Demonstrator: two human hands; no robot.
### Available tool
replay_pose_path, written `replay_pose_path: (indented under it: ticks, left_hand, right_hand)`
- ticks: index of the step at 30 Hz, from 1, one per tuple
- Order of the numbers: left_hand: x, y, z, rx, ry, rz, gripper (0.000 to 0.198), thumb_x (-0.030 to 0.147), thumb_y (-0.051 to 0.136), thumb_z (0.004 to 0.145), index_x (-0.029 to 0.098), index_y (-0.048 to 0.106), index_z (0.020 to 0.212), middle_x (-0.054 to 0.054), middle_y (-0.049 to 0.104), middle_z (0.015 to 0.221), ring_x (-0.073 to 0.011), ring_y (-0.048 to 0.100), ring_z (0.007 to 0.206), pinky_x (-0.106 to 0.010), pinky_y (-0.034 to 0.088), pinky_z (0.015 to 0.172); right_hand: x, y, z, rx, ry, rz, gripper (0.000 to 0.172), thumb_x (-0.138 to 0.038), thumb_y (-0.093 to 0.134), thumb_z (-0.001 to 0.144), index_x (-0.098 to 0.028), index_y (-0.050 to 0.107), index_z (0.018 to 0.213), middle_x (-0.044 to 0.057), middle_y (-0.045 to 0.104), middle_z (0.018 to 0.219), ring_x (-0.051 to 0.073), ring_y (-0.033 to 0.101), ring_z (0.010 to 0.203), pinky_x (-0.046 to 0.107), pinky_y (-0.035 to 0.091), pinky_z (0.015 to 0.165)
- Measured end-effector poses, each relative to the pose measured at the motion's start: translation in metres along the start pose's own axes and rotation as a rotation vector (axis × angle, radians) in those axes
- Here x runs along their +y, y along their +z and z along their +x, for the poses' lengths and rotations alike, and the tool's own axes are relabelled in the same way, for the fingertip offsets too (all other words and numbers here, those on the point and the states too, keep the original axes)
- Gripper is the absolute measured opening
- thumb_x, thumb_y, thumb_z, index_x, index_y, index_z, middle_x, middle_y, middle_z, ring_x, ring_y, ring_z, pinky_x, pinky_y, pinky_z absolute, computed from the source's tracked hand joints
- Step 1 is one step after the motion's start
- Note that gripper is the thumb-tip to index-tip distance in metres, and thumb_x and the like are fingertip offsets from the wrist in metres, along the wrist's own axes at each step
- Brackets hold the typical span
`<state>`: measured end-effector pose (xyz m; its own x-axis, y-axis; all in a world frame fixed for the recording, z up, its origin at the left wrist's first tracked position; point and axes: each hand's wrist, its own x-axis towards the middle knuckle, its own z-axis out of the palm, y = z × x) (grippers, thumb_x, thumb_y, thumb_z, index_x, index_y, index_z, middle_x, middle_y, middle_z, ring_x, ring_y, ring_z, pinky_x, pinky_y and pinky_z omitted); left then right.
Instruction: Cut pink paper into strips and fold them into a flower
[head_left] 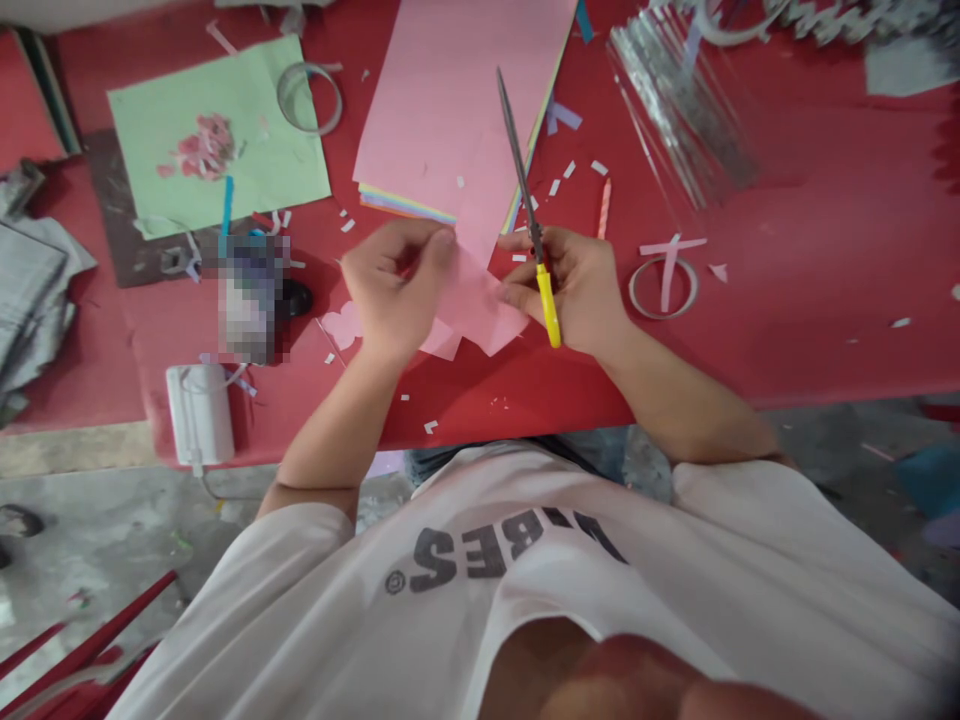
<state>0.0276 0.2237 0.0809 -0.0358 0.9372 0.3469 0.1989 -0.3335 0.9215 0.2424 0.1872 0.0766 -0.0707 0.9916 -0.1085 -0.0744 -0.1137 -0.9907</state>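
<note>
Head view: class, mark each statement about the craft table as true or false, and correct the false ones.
1. The right hand holds scissors with a yellow handle. True.
2. The left hand holds a green sheet. False: its fingers pinch a pink paper piece.
3. The table is blue. False: it is red.
4. A paper stack with pink on top lies beyond the hands. True.

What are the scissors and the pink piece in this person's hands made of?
Scissors: blades look like dull grey metal, long and thin; the handle is bright yellow, smooth, probably plastic. Pink piece: likely thin matte paper, flat with crisp cut edges and no shine.
</note>
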Motion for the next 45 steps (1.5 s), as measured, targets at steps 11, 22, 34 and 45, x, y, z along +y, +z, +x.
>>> replay_pose_path:
  ticks: [11,22,34,45]
  left_hand:
    - [-0.046,-0.041,0.049,0.221,0.055,-0.032,0.067,0.09,0.082,0.084,0.023,0.079,0.093,0.007,0.063,0.076,-0.0086,0.048,0.074,-0.035,0.044,0.072]
    - [-0.027,0.014,0.009,0.127,-0.32,-0.267,0.051,0.074,0.086,0.096,0.027,0.07,0.104,-0.004,0.082,0.1,-0.0225,0.082,0.101,-0.036,0.067,0.088]
    - [-0.027,0.012,0.004,-0.038,-0.444,-0.323,0.044,0.039,0.099,0.084,0.026,0.072,0.117,-0.002,0.082,0.087,-0.0219,0.082,0.078,-0.031,0.069,0.07]
    - [-0.012,-0.008,0.008,-0.503,-0.417,-0.075,0.014,0.021,0.09,0.079,0.021,0.08,0.089,0.0,0.075,0.079,-0.0147,0.068,0.066,-0.024,0.049,0.057]
  right_hand:
    - [-0.004,-0.013,0.013,0.124,-0.104,0.085,0.054,-0.053,0.11,0.075,-0.032,0.075,0.111,-0.004,0.082,0.081,0.025,0.084,0.083,0.047,0.073,0.092]
    - [0.016,-0.006,0.024,0.274,-0.022,0.138,0.066,-0.059,0.114,0.062,-0.032,0.065,0.099,-0.006,0.074,0.078,0.025,0.081,0.084,0.047,0.071,0.085]
    - [0.032,-0.031,0.046,0.335,-0.078,0.201,0.058,-0.046,0.107,0.068,-0.03,0.067,0.107,-0.008,0.071,0.075,0.018,0.075,0.071,0.037,0.067,0.069]
    - [0.005,-0.044,0.042,0.327,-0.141,0.095,0.055,-0.045,0.107,0.07,-0.029,0.072,0.109,-0.004,0.076,0.076,0.018,0.07,0.063,0.033,0.06,0.058]
